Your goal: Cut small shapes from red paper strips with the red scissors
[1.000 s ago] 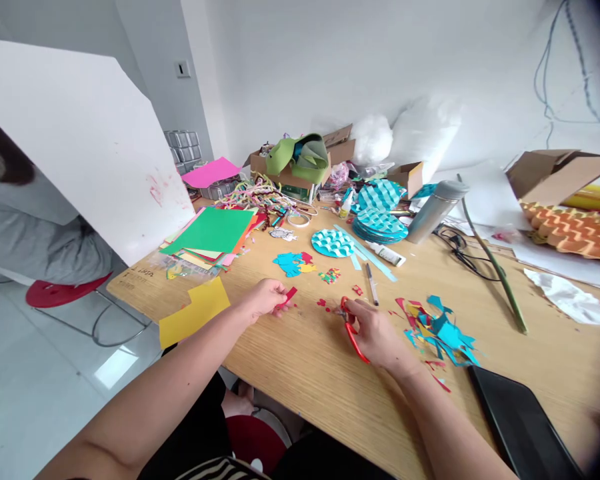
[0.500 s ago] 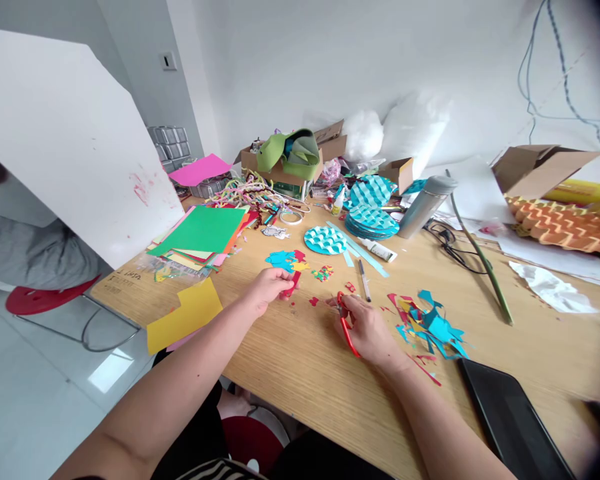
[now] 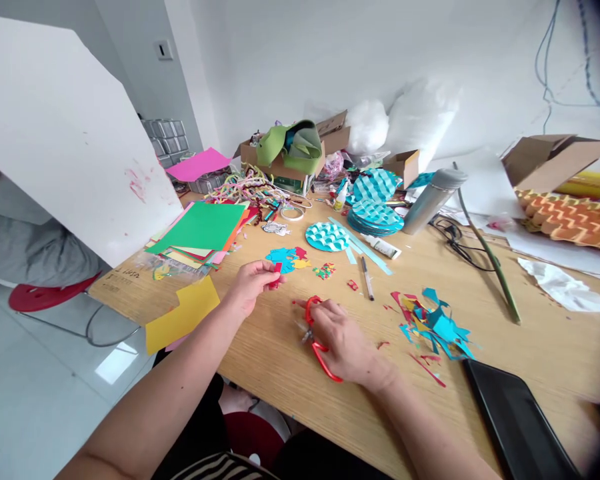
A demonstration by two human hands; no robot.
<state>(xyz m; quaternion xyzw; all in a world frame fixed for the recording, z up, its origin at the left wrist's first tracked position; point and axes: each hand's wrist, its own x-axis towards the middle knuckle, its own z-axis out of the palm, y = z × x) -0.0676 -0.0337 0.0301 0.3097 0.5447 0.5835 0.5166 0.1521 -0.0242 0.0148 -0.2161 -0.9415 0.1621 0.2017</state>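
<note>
My left hand (image 3: 250, 283) pinches a small red paper piece (image 3: 276, 273) just above the wooden table (image 3: 290, 373), near a blue, red and yellow paper cut-out (image 3: 286, 257). My right hand (image 3: 343, 343) is closed round red-handled scissors (image 3: 314, 333), whose blades point left over the tabletop. Small red paper bits (image 3: 353, 285) lie beyond it. A heap of blue, red and yellow paper scraps (image 3: 433, 323) sits to the right of my right hand.
A stack of coloured paper with a green sheet on top (image 3: 203, 230) and a yellow sheet (image 3: 183, 313) lie left. Blue patterned discs (image 3: 327, 237), a pen (image 3: 366, 277), a glue tube (image 3: 383, 247), a metal bottle (image 3: 433, 200), boxes and a dark tablet (image 3: 520, 420) crowd the table. A white board (image 3: 65, 133) leans at left, a person behind it.
My right hand has drawn the scissors back toward me and to the left. My left hand has lifted slightly with the red piece, nearer the blue cut-out.
</note>
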